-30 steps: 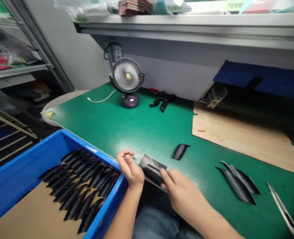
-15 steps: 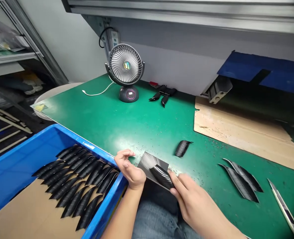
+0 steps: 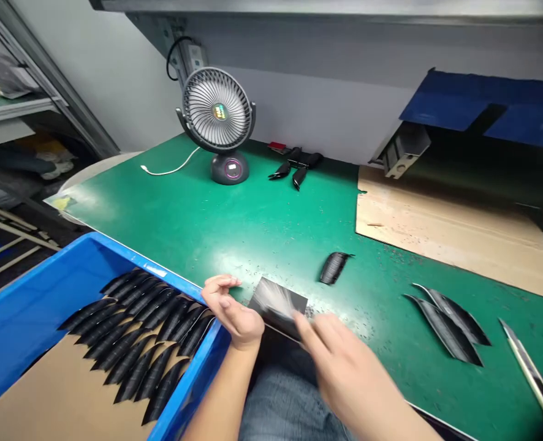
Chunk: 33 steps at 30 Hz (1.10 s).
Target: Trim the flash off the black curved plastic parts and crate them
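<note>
My right hand (image 3: 345, 361) grips a curved black plastic piece (image 3: 278, 320), smeared by motion, against a dark flat sheet (image 3: 271, 293) that looks like sandpaper. Pale streaks mark the sheet, which lies at the front edge of the green table. Just left of the sheet is my left hand (image 3: 232, 312), fingers loosely curled and apart, with nothing visible in it. Beyond the sheet lies a single black shell-like piece (image 3: 334, 267). To the right, two longer curved black pieces (image 3: 448, 324) lie side by side, and farther right is a utility knife (image 3: 529, 370).
At left, a blue bin (image 3: 27, 278) holds rows of black curved pieces on cardboard. A small fan (image 3: 219, 110) and black parts (image 3: 294, 164) stand toward the wall. Cardboard (image 3: 404, 214) covers the right rear, under a blue-covered ledge (image 3: 464, 107). Dark shavings dot the table.
The black piece in my right hand has shifted slightly left over the sheet and is now blurred. My left hand keeps its pose. The whole view has moved a little.
</note>
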### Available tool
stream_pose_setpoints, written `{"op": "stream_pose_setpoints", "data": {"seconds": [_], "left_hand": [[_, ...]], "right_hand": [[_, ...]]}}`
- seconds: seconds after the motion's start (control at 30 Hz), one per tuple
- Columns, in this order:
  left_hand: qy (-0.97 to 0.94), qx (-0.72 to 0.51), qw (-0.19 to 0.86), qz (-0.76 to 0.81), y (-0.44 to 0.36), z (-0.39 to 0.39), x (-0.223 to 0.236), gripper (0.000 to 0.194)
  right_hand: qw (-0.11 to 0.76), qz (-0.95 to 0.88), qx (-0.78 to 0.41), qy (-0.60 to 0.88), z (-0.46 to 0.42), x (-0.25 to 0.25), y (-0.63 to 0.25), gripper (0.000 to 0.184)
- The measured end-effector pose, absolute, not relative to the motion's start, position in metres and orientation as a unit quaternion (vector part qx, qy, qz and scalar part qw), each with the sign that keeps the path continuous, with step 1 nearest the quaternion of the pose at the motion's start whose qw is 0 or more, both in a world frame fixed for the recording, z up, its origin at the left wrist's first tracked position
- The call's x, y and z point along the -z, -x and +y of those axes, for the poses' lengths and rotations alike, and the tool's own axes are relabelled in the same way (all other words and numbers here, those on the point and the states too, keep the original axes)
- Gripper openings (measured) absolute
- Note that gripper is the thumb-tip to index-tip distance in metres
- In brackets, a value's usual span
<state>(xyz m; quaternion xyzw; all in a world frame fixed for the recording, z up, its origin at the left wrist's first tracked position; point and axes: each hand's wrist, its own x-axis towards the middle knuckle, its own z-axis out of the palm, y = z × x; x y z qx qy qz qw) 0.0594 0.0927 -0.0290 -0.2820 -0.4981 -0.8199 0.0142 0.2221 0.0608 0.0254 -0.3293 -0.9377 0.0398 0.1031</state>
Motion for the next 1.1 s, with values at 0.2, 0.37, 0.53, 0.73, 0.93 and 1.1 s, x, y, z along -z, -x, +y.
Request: {"op": "stream_pose_setpoints", "data": {"seconds": [0.2,0.37,0.53,0.73,0.93,1.1], "left_hand": [[0.286,0.821,0.037,-0.493,-0.058,0.095,0.032,0.029],[0.299,0.818,0.032,-0.49,-0.057,0.094,0.032,0.029],[0.304,0.809,0.035,-0.502,-0.057,0.092,0.032,0.028],[0.314,0.797,0.029,-0.515,-0.056,0.09,0.034,0.028],[0.319,0.79,0.02,-0.524,-0.055,0.089,0.034,0.027],[0.32,0.787,0.025,-0.526,-0.055,0.089,0.033,0.026]], "right_hand": [[0.102,-0.933,-0.072,0.339,0.056,-0.024,-0.214,0.048],[0.113,-0.885,-0.089,0.443,0.053,-0.02,-0.235,0.039],[0.083,-0.86,-0.134,0.486,0.058,-0.017,-0.236,0.038],[0.098,-0.847,-0.143,0.503,0.06,-0.012,-0.232,0.039],[0.104,-0.854,-0.134,0.492,0.064,-0.011,-0.231,0.04],[0.088,-0.868,-0.128,0.472,0.069,-0.015,-0.231,0.038]]}}
